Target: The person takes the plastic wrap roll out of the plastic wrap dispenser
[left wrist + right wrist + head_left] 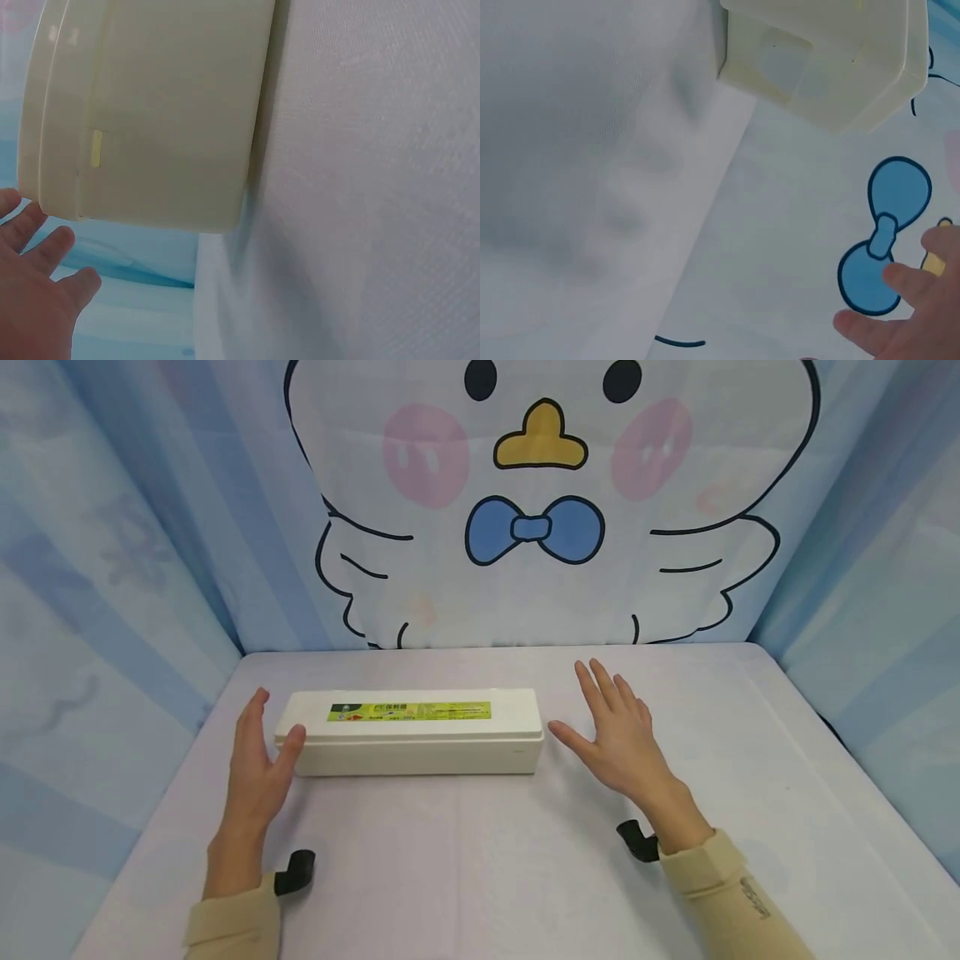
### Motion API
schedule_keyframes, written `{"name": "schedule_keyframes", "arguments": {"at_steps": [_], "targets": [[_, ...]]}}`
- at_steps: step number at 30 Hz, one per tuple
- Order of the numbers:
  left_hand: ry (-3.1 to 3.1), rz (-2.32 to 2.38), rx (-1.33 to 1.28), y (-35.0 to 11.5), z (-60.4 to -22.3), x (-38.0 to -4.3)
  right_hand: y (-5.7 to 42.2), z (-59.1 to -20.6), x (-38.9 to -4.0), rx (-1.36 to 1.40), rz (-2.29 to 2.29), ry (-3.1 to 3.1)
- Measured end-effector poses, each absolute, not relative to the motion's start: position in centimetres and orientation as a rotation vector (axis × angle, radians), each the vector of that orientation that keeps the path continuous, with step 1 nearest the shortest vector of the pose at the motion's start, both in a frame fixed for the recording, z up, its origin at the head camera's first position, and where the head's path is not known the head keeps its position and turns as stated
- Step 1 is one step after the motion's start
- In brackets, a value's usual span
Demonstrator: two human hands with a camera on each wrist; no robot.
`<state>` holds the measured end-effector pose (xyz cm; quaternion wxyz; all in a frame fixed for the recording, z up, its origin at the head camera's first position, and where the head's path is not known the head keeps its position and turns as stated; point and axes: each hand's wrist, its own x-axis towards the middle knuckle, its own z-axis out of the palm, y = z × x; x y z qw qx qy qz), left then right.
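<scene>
A long off-white plastic wrap box [420,757] lies crosswise on the table, its lid down. The lid bears a yellow-green label [408,712] with printed characters. At the box's left end is my left hand [257,777], fingers extended and thumb overlapping the corner. In the left wrist view its fingertips are right at the lid's edge. My right hand [626,747] hovers off the right end with fingers spread and nothing in it. The right wrist view shows a gap between that hand [922,307] and the box's end [832,67].
A white cloth covers the table [450,860]. Behind it hangs a curtain [540,602] printed with a cartoon bird and blue bow tie. Blue-and-white curtains [97,652] close off both sides. Black curved pieces [296,871] stick out at both wrists.
</scene>
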<state>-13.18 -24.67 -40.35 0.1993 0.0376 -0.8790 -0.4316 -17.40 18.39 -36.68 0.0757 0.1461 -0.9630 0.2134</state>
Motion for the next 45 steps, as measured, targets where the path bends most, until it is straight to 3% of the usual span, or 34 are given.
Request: {"name": "schedule_keyframes", "arguments": {"at_steps": [45], "targets": [[-2.415, -1.694, 0.180, -26.1, -42.8, -14.4, 10.8, -36.8, -20.5, 0.806, 0.550, -2.988]]}}
